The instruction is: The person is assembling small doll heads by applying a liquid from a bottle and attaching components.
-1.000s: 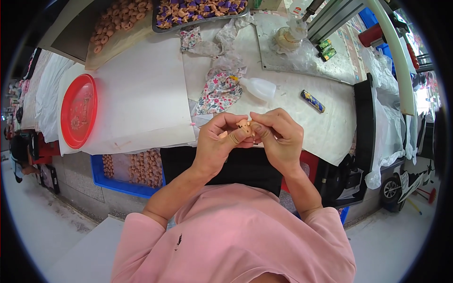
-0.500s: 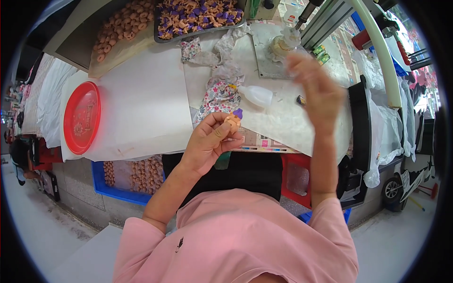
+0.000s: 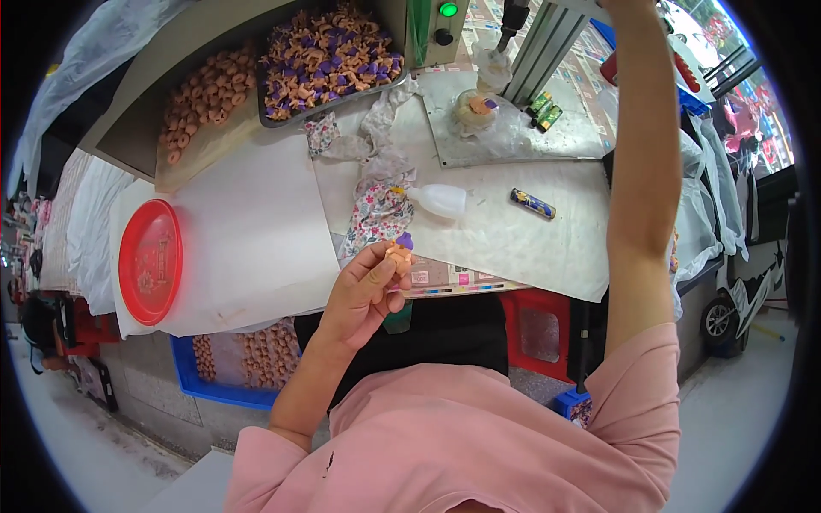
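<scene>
My left hand [image 3: 363,286] pinches a small peach-coloured toy figure [image 3: 398,256] with a purple top between thumb and fingers, above the table's near edge. My right forearm [image 3: 646,145] stretches up past the metal post to the top edge of the picture; the hand itself is cut off there. Left of that post, a round pale fixture [image 3: 473,118] stands on a metal plate [image 3: 445,154] with a small purple piece [image 3: 490,103] in it. Above the fixture hangs a dark press rod [image 3: 511,21] with clear plastic wrapped around the part beneath it.
A black tray [image 3: 329,64] of peach and purple pieces sits at the back, beside loose peach rings [image 3: 201,103]. A white squeeze bottle [image 3: 440,201] lies on floral cloth. Also here are a blue battery-like cylinder [image 3: 533,203], green cylinders [image 3: 544,111], a red lid [image 3: 150,261] and a blue crate [image 3: 192,376].
My right hand has gone from beside the fixture up out of the picture. A purple piece now shows in the fixture. The left hand still holds its figure. The whole view has shifted.
</scene>
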Action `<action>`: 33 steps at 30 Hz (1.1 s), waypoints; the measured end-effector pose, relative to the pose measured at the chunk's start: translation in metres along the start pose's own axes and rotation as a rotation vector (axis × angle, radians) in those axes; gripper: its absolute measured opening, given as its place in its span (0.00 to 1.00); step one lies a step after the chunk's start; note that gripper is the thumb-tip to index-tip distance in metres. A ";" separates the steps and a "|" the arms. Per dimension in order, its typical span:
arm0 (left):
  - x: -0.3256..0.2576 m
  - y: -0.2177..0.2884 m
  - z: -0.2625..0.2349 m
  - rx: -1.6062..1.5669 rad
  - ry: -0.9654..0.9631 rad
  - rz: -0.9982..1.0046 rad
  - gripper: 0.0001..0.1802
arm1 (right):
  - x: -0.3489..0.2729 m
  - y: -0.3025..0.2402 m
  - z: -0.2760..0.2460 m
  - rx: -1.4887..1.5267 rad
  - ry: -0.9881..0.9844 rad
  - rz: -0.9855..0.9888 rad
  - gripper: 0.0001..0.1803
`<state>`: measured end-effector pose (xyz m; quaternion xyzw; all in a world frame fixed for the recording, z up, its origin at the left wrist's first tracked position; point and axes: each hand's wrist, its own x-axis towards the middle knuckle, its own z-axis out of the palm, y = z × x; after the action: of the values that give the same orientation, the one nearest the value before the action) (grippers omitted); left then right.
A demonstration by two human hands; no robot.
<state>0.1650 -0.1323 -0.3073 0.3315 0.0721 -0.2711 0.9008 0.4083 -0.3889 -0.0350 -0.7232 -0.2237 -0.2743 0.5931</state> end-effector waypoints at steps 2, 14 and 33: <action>-0.005 0.005 -0.004 -0.016 0.017 0.010 0.14 | -0.020 0.012 0.001 -0.182 0.129 -0.123 0.15; 0.011 0.027 0.007 0.018 0.055 0.019 0.13 | -0.218 0.152 0.023 -0.791 -0.100 -0.142 0.16; 0.051 0.047 0.009 0.394 -0.030 0.116 0.16 | -0.297 0.023 -0.288 -1.188 0.647 0.553 0.16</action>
<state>0.2322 -0.1308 -0.2901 0.5011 -0.0147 -0.2327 0.8334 0.1631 -0.6753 -0.2065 -0.8358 0.3402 -0.3894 0.1846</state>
